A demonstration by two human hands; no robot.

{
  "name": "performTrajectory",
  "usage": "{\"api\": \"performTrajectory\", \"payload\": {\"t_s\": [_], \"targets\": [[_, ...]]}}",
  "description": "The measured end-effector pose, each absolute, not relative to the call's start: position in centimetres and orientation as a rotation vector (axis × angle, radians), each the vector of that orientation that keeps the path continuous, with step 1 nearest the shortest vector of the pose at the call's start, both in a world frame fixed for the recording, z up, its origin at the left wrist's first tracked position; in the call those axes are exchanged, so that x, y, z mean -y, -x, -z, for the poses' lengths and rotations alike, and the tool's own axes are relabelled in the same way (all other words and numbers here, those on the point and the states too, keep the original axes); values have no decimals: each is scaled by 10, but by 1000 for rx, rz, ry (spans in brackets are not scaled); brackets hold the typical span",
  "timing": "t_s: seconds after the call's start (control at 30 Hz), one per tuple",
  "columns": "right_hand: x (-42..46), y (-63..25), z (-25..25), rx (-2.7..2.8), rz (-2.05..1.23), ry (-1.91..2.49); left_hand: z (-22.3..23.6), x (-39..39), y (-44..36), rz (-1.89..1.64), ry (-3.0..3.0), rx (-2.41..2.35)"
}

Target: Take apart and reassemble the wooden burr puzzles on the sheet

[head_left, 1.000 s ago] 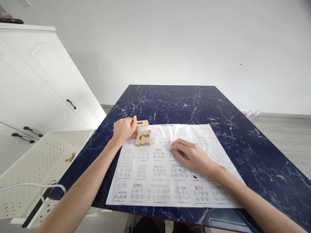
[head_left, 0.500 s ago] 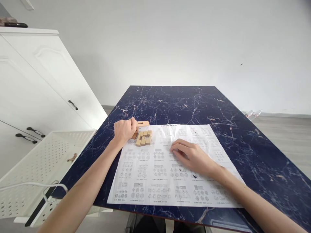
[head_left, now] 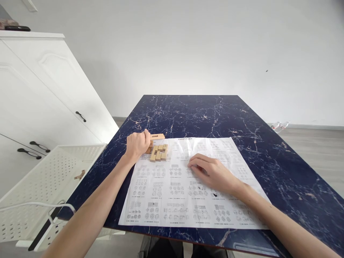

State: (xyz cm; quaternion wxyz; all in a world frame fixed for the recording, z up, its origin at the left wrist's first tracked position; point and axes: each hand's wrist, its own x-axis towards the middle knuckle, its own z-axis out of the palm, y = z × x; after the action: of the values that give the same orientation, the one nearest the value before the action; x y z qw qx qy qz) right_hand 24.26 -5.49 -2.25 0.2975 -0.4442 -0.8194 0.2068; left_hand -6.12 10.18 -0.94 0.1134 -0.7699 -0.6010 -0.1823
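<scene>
My left hand [head_left: 137,143] is closed at the sheet's far left corner, its fingers curled out of sight. Against it are a pale slotted wooden piece [head_left: 158,136] and a browner wooden block [head_left: 149,147], both partly covered. Whether either is in its grasp I cannot make out. Just right of them, several notched light wooden puzzle pieces [head_left: 158,157] lie grouped on the paper. My right hand [head_left: 211,170] rests on the printed sheet [head_left: 185,179], fingers loosely bent and thumb apart, with nothing visible in it. Small puzzle diagrams cover that sheet.
The dark blue marbled table [head_left: 188,114] extends beyond the paper towards the wall. At left stand a white perforated cart [head_left: 51,172], with a wooden piece [head_left: 79,175] in it, and a white cabinet [head_left: 53,82]. Some red-and-white objects [head_left: 280,125] are beyond the table's right edge.
</scene>
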Motion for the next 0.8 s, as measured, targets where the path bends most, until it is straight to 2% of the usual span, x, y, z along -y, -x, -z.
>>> {"api": "performTrajectory", "payload": {"t_s": [0.8], "targets": [[55,-244,25,2167,-567,1179,8,-100,64,720,2277,1749]]}}
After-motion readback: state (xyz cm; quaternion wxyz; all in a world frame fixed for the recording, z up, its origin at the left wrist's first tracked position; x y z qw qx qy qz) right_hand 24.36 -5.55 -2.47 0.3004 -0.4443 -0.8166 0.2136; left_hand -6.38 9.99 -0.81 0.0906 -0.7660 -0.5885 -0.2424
